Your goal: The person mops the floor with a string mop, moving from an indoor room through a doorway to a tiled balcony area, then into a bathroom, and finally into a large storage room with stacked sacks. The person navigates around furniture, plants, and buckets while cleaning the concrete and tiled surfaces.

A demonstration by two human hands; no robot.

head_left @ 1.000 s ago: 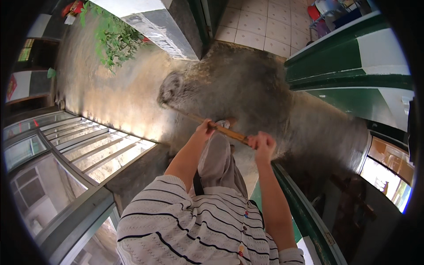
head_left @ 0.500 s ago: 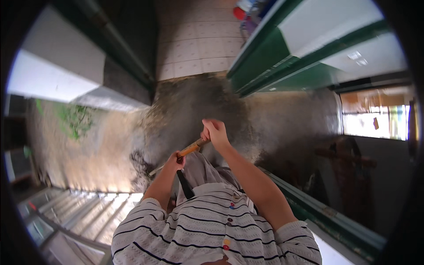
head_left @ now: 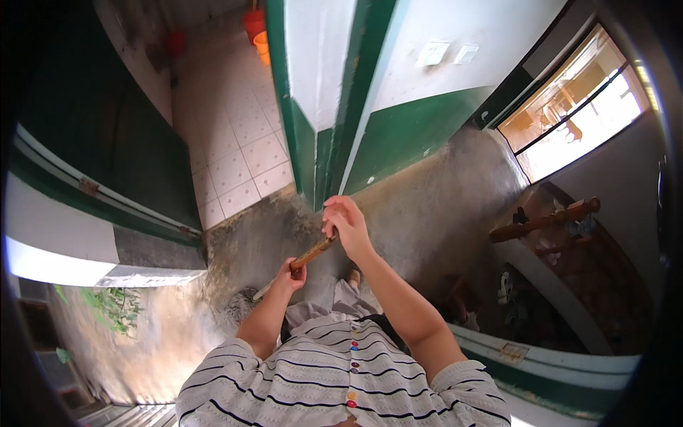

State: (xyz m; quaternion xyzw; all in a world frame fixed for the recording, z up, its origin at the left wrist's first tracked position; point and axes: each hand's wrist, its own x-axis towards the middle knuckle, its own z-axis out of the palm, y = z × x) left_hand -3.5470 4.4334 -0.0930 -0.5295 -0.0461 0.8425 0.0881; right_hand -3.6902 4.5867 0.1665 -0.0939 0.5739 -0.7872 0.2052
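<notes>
**A:** ok so the stick [head_left: 313, 252], that wooden handle, is right in the middle, held over the concrete floor [head_left: 427, 213], slanting from lower left up to upper right. Its low end runs down to a broom head [head_left: 238, 307] on the floor by the person's left side.

**B:** what's different from half a sec ago? The view looks swung round.

**A:** yeah, big swing. The green-and-white wall [head_left: 398, 107] used to sit upper right, now it's dead centre on top, and the tiled floor [head_left: 235, 149] slid to the upper left. The window [head_left: 569, 107] moved higher on the right too. The stick is still in both hands, same slant more or less.

**B:** hands?

**A:** left hand [head_left: 290, 274] is clenched round the lower part, arm bent, elbow tucked by the striped shirt [head_left: 320, 384]. Right hand [head_left: 346, 224] grips the top end, fingers curled over it, forearm stretched forward and up. The two are close together on the handle but not touching.
</notes>
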